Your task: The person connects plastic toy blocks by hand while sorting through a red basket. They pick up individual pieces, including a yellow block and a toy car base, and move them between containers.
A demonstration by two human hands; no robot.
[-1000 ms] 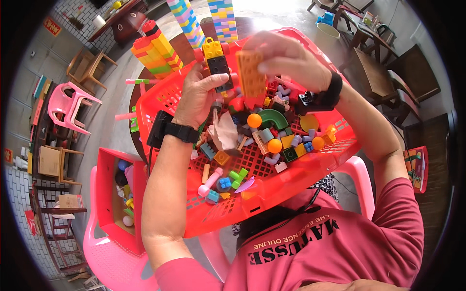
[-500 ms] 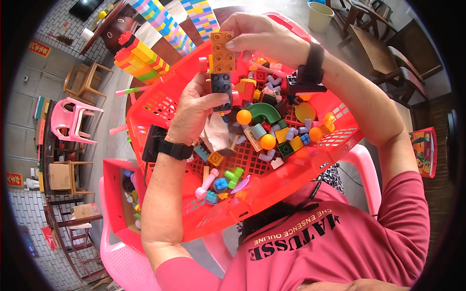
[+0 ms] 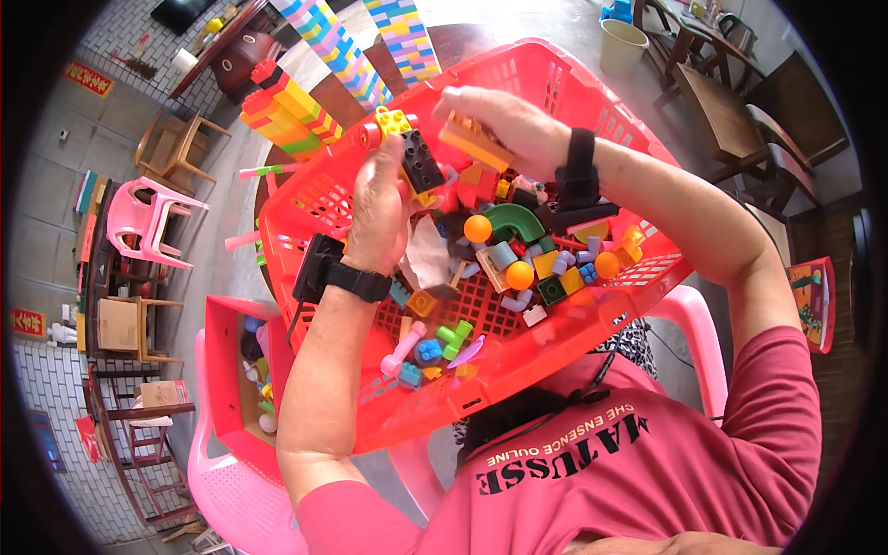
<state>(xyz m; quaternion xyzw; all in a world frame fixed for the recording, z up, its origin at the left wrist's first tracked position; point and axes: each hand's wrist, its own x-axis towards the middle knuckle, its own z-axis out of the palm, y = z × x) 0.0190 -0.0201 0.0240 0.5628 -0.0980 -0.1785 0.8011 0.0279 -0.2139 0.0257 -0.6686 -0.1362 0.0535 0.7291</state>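
Note:
My left hand (image 3: 375, 227) grips a wheeled toy-brick piece over the far left part of the red basket (image 3: 518, 370). The piece has a yellow studded block (image 3: 392, 120), a black brick (image 3: 422, 162) and a red wheel at its side. To its right, my right hand (image 3: 523, 129) is closed around an orange brick (image 3: 474, 141), blurred by motion and apart from the black one. Beneath both hands lie loose toy bricks, a green curved piece (image 3: 511, 222), several orange balls (image 3: 519, 275) and a crumpled pale sheet (image 3: 427, 254).
Behind the basket stand tall stacked-brick towers (image 3: 338, 51) and a red-yellow brick stack (image 3: 291, 116). A red box (image 3: 227, 370) with small toys sits on a pink chair (image 3: 240, 490) at my left. A pale bucket (image 3: 622, 46) stands far right.
The orange brick has come away from the black brick and moved right and down in my right hand. My left hand has tilted the wheeled piece.

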